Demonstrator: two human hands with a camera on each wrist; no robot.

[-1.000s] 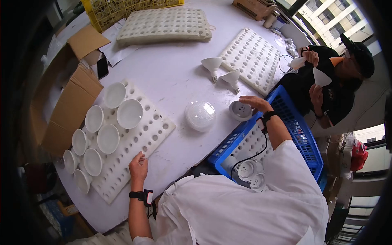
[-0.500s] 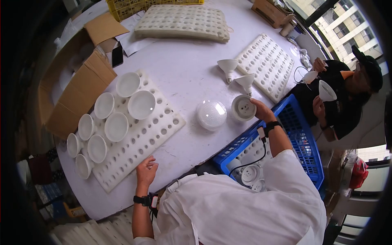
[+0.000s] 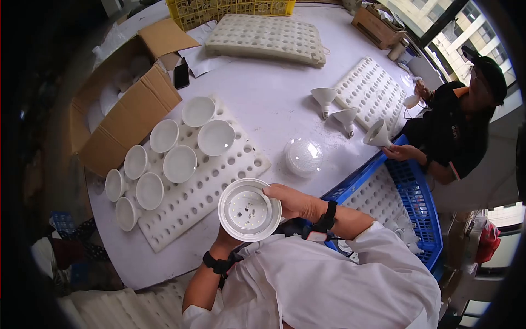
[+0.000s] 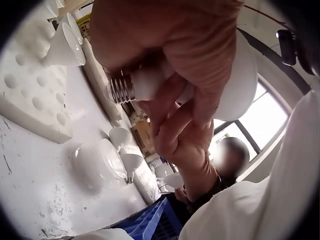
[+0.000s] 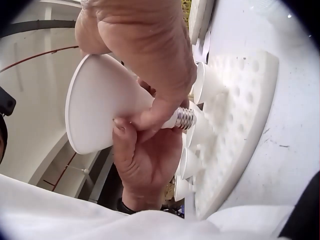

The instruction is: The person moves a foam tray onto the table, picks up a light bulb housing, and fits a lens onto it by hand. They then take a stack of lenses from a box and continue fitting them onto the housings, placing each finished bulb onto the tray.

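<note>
A white cone-shaped lamp housing (image 3: 250, 209) is held above the near edge of the bench (image 3: 274, 104), close to the body. Its wide mouth is turned upward, so the round circuit board inside is seen from the head view. It is grasped by both hands: the left hand (image 3: 226, 239) is closed around the narrow neck from below, and the right hand (image 3: 293, 202) is curled over the rim and side. In the wrist views the fingers of both hands are seen wrapped about the neck just above the threaded screw base (image 5: 185, 119), which is left bare. Just beyond the housing a foam tray (image 3: 219, 183) with rows of holes is laid on the bench, and eight similar white housings (image 3: 179, 163) are seated in its left part. A clear dome cover (image 3: 302, 156) is set on the bench to the right of the tray, with two loose cones (image 3: 324, 98) farther off. A blue crate (image 3: 408, 186) is placed at the right edge, where another cone (image 3: 378, 133) is held by a second person (image 3: 455, 126). An open cardboard box (image 3: 131, 109) is stood beside the tray at the left.
</note>
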